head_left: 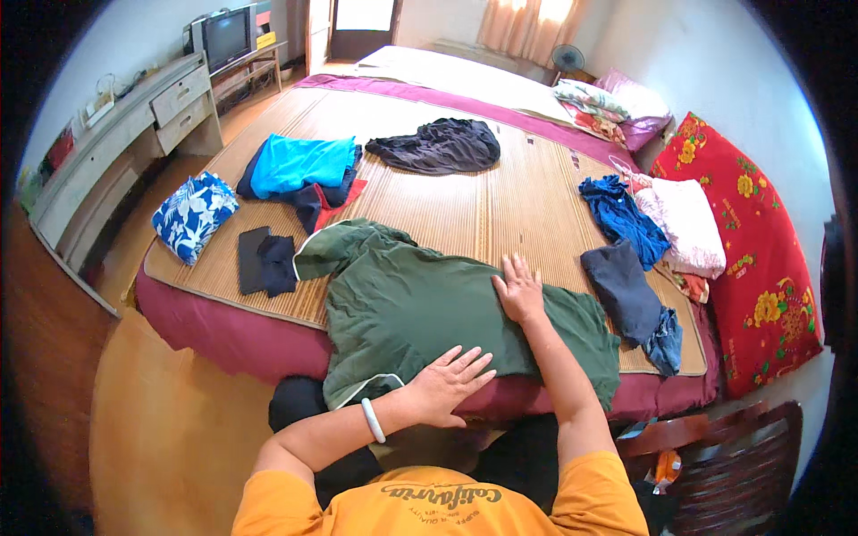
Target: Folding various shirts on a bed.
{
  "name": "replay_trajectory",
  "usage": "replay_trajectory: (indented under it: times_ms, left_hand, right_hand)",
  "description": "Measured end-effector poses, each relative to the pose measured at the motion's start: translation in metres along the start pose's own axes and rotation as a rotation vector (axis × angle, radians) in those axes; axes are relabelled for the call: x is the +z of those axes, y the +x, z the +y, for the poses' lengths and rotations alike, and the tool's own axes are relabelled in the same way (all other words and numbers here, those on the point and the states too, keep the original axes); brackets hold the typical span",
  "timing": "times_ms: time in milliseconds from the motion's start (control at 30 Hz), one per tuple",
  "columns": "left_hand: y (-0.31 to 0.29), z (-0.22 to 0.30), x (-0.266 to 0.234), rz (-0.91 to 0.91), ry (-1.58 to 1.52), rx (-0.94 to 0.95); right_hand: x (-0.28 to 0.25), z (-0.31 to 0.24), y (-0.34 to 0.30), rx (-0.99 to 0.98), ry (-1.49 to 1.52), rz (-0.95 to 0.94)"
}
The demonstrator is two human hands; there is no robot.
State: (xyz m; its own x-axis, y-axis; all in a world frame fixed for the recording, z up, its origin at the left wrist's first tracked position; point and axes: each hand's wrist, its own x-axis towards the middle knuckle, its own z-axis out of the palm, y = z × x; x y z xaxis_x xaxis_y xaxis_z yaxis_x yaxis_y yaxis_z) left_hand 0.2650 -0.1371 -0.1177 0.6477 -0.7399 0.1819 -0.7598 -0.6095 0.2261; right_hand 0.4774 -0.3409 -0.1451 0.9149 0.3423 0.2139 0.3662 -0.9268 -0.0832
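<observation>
Resting your right hand (520, 290) flat on green garment (416, 290), left hand (447, 386) splayed over near edge; you grasp nothing; garment spread out, folding likely pending, floral cloth (195, 217) seemingly folded

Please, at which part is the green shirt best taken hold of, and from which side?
Probably by the near right corner of the green shirt, coming from the right. The shirt lies spread out, but this corner hangs past the edge of the mat, so it should pinch easily; the left hand and right hand are both nearer the shirt's middle.
</observation>
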Motion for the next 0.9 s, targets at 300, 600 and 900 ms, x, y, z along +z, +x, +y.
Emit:
replay_trajectory:
  times_ms: [300,600,900]
  left_hand:
    - [-0.010,-0.002,-0.024,0.311,0.068,-0.347]
    - [0.001,-0.019,0.003,0.364,0.074,-0.312]
    - [-0.033,-0.060,-0.049,0.373,-0.230,-0.382]
  right_hand:
    - [-0.036,-0.110,-0.016,-0.679,0.506,-0.194]
    - [0.003,-0.106,0.043,-0.583,0.079,-0.100]
    - [-0.012,-0.140,0.035,-0.706,0.246,0.107]
